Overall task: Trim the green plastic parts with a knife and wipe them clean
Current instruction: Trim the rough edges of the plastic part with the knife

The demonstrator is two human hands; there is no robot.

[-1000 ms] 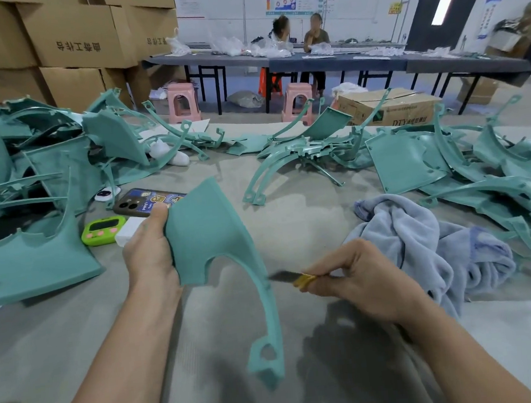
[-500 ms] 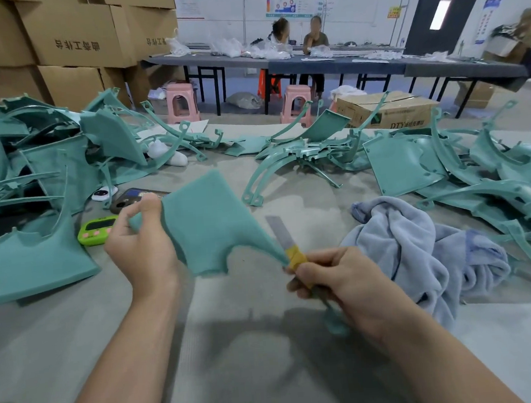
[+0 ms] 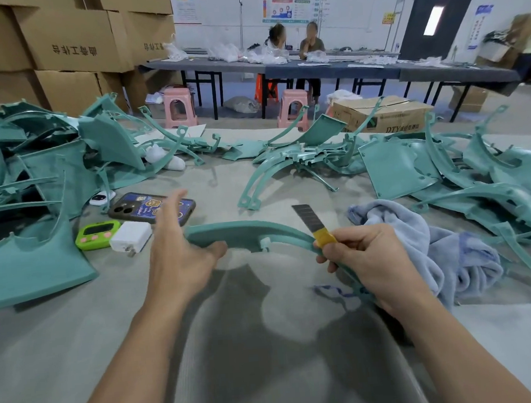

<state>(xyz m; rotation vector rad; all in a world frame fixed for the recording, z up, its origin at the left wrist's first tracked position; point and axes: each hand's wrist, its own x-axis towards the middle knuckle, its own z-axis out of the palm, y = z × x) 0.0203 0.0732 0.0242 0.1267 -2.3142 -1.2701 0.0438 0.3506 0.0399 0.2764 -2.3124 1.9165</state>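
Note:
I hold one green plastic part low over the grey table, lying nearly flat and seen edge-on. Its thin curved arm runs right and passes under my right hand. My right hand grips the yellow-handled knife, whose blade points up and away, clear of the part; it seems to clasp the arm too. My left hand is at the part's left end, fingers stretched out straight and thumb against its near edge.
Heaps of green parts lie at the left, at the back middle and at the right. A blue-grey towel lies beside my right hand. Phone, green timer and white charger lie left.
The part went from upright in my left hand's grip to nearly flat. My left fingers opened. My right hand moved onto the part's arm and the blade swung from sideways to upward.

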